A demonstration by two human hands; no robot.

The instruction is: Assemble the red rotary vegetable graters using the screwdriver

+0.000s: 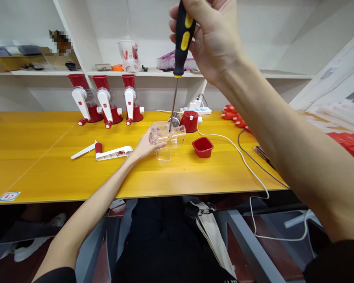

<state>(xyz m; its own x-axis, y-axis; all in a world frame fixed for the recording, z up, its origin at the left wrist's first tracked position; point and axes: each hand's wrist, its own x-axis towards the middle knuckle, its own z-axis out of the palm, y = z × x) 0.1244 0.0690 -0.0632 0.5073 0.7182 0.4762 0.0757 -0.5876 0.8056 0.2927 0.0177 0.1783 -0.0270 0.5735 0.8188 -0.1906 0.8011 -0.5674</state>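
Observation:
My left hand [146, 146] grips a clear plastic grater housing [177, 136] on the yellow table, fingers wrapped round its left side. Raised high, my right hand [214, 35] is closed round the black and yellow handle of a screwdriver [182, 43]. The screwdriver's shaft points down, and its tip is at the top of the clear housing; whether it sits in a screw cannot be made out. Behind the housing lies a metal grater drum [175, 119], partly hidden. Beside it stands a red grater base [190, 121]. A red square cup [203, 147] rests to the right.
Three red and white rotary graters [131, 100] stand along the back. White crank handle parts [113, 153] lie on the left. A power strip [205, 111] with a white cable [224, 136] runs across the right side. Red handles [233, 114] are piled at the far right.

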